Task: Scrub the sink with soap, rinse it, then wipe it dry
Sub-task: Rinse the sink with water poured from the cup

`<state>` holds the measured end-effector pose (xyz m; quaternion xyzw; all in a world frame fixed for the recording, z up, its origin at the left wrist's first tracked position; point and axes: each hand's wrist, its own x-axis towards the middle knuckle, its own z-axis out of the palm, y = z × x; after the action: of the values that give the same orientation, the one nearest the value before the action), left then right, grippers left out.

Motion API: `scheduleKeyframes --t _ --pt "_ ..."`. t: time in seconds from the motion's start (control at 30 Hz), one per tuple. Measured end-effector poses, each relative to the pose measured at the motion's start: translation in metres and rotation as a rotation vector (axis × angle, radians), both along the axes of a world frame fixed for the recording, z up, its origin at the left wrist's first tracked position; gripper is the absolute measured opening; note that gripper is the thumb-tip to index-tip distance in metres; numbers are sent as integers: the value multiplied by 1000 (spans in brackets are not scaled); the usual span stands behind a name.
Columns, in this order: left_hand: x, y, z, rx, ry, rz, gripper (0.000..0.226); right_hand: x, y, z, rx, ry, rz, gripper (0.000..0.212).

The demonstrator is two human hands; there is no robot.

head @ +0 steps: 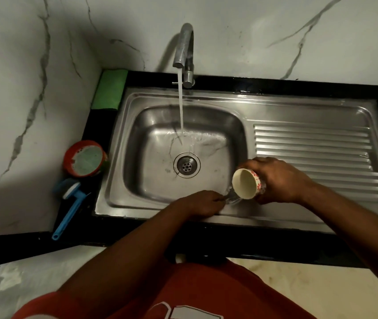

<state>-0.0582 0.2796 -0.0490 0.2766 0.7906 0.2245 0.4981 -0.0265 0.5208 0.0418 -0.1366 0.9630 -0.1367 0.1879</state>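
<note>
Tap (184, 49): running, water (180, 104) falling into the sink (135, 157) behind the drain (186, 165).
Right hand (280, 180): grips a flowered cup (245, 184), tipped sideways over the sink's front rim, water spilling out.
Left hand (202, 203): fingers curled on the front rim beside the spill; anything held cannot be told.
Counter (22, 247), left: green cloth (109, 89), orange tub (84, 158), blue brush (69, 203).

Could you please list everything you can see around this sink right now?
sink: one, steel, set in the black counter, drainboard on its right
faucet: one, silver, behind the basin, water running
cloth: one, green, counter's back left corner
tub: one, red-orange, greenish contents, left of the sink
brush: one, blue, in front of the tub
cup: one, white with red flowers, tilted at the basin's front right rim
left hand: on the sink's front rim
right hand: grips the cup
</note>
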Motion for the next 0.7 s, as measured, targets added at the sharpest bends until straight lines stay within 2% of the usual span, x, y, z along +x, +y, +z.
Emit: scheduleKeyframes --t 0.3,0.5,0.7 --pt "3 41 2 -22 -76 62 44 0 22 15 133 45 -190 91" --pt "3 52 -7 14 -100 155 46 7 13 20 184 46 -225 89" --pt "7 69 -8 91 -179 384 40 -2 14 24 315 -17 -231 96"
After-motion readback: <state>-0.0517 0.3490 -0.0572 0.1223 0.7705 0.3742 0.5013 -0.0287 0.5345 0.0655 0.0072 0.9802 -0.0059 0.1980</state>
